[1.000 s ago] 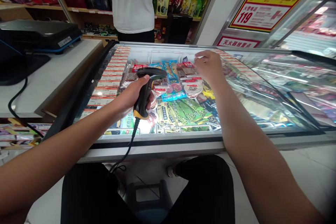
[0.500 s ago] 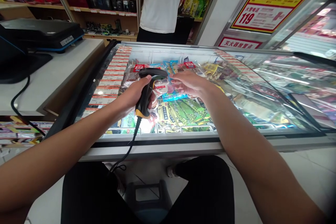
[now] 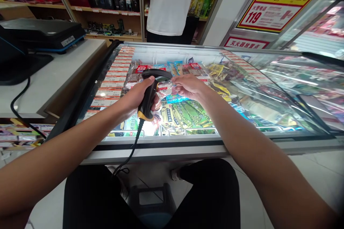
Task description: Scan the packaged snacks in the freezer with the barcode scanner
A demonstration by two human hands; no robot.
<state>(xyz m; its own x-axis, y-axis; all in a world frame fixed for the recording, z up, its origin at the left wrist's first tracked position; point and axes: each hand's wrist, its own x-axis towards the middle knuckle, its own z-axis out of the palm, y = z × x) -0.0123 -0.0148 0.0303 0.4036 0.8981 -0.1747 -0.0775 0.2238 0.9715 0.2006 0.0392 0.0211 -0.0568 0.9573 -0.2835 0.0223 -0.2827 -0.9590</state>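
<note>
My left hand (image 3: 140,94) is wrapped around the handle of a black and yellow barcode scanner (image 3: 147,103), with the thumb up near its head. A black cord runs from the bottom of the handle toward my lap. At the right end of the scanner's head, my right hand (image 3: 189,85) has its fingers curled and pinched together. A small shiny bit shows by those fingertips, too small to name. Both hands are above a glass-topped chest freezer (image 3: 166,154). Under the glass lie green packets (image 3: 192,112) and other wrapped packs.
A counter (image 3: 80,65) with a scale (image 3: 45,32) stands at the left. Price labels (image 3: 113,78) line the freezer's left side. Beyond it, a person in a white shirt (image 3: 170,3) stands before shelves. A stool (image 3: 152,200) is below, between my legs.
My right hand has drawn in slightly to the left, its fingers curling closer against the scanner's head. The left hand and scanner stay nearly still. The person beyond has shifted slightly right.
</note>
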